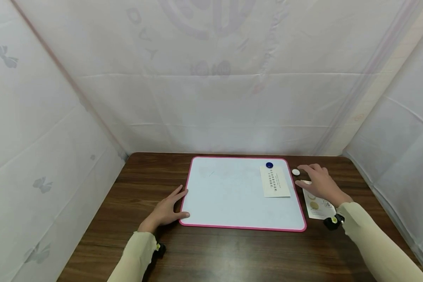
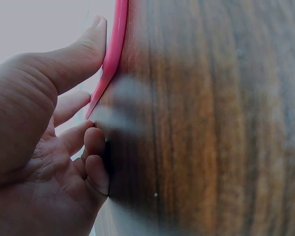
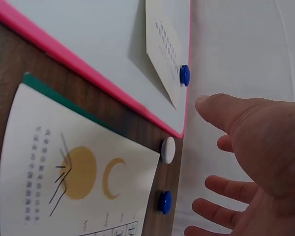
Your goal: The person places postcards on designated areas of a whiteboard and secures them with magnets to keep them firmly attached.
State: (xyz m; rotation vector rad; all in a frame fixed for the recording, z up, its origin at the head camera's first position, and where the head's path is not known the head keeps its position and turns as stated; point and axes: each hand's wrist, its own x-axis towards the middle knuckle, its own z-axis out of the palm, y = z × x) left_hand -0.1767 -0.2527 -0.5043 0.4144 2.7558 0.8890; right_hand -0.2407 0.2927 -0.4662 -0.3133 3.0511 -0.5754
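A whiteboard (image 1: 222,192) with a pink rim lies flat on the table. My left hand (image 1: 165,211) rests at its left edge, thumb and fingertips touching the rim, fingers spread. Near the board's upper right, a blue round magnet (image 1: 269,165) sits at the top of a printed card (image 1: 276,184). My right hand (image 1: 322,185) hovers beyond the right edge with fingers apart, holding nothing. Close to its fingertips is a white round magnet (image 1: 295,172). Under that hand lies an illustrated card (image 3: 19,157); another blue magnet (image 3: 164,202) shows beside the white one in the right wrist view.
Something green (image 3: 64,101) peeks out from beneath the illustrated card. The brown wooden table (image 1: 211,254) is enclosed by white sheets (image 1: 211,117) at the back and both sides.
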